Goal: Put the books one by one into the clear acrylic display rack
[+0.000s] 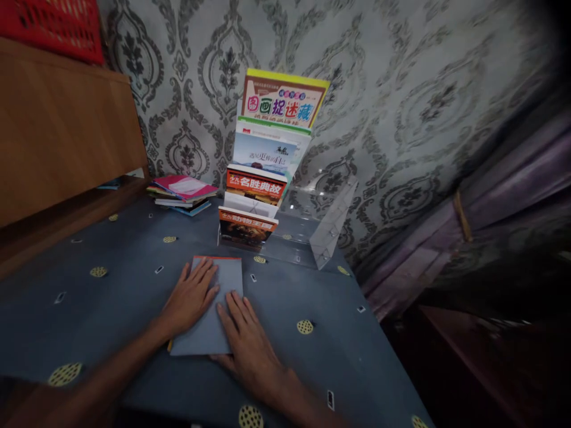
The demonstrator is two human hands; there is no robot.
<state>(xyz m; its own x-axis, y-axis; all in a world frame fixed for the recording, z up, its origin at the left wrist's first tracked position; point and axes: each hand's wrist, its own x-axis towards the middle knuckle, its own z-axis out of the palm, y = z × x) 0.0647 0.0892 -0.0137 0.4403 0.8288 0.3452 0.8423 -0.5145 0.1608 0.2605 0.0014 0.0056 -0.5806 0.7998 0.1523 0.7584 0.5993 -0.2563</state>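
A closed book with a plain pale blue-grey face (209, 330) lies flat on the table in front of me. A thin red strip shows along its far edge. My left hand (191, 297) rests flat on its left side, fingers stretched toward the far edge. My right hand (247, 336) lies over its right side, fingers out, with the thumb near the front edge. Neither hand grips anything. Beyond the book, a clear acrylic display rack (332, 229) holds several upright books in tiers, among them a yellow-edged picture book (285, 98) at the top and an orange-titled book (247, 229) at the bottom.
A loose stack of books (185, 189) lies at the back left, beside a wooden cabinet (66, 125). A red plastic basket (53, 27) stands on the cabinet. The dark blue patterned tablecloth (134, 255) covers the table. A tied purple curtain (486, 202) hangs at the right.
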